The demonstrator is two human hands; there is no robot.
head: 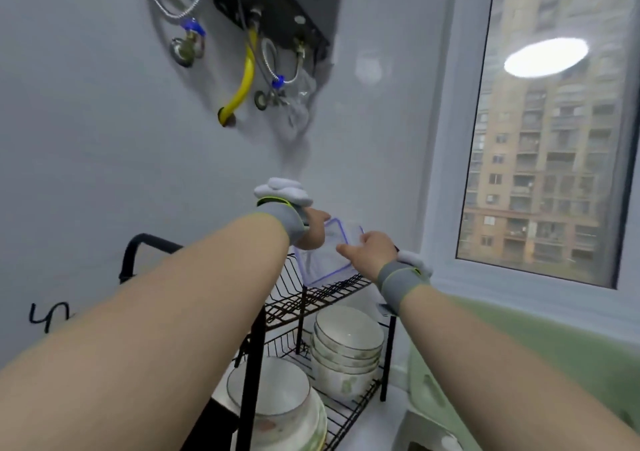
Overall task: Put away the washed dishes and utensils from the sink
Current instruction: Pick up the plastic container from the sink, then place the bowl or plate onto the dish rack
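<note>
Container [327,251]: clear plastic, blue-trimmed rim, held tilted over the top tier of the rack [313,298], its lower edge at or just above the wires; contact cannot be told. It sits toward the tier's far end, near the wall.

Left hand [311,230]: on the container's upper left side, fingers curled down behind it, thumb along the top edge. Clamped on the container. Grey wristband with a white bundled object strapped on its back.

Right hand [372,248]: on the container's right side, fingers spread across its near face, thumb pointing left. Grip looks closed on the container. Same grey wristband and white object at the wrist.

Rack: black wire, two tiers, standing on a white worktop [381,426]. Top tier has upright dividers, bare apart from the container. Lower tier carries a stack of white bowls [346,346] with a green leaf pattern at its right end, and a second, larger stack of bowls [273,402] at its near left end, partly behind the rack's front post.

Surroundings: grey wall behind the rack, with a black water heater [277,3] mounted high, a yellow hose [242,87] and braided metal hoses beneath it. Window [554,132] on the right, apartment block outside, ceiling lamp reflected in the glass. Green fabric [519,364] at lower right under the right forearm.
</note>
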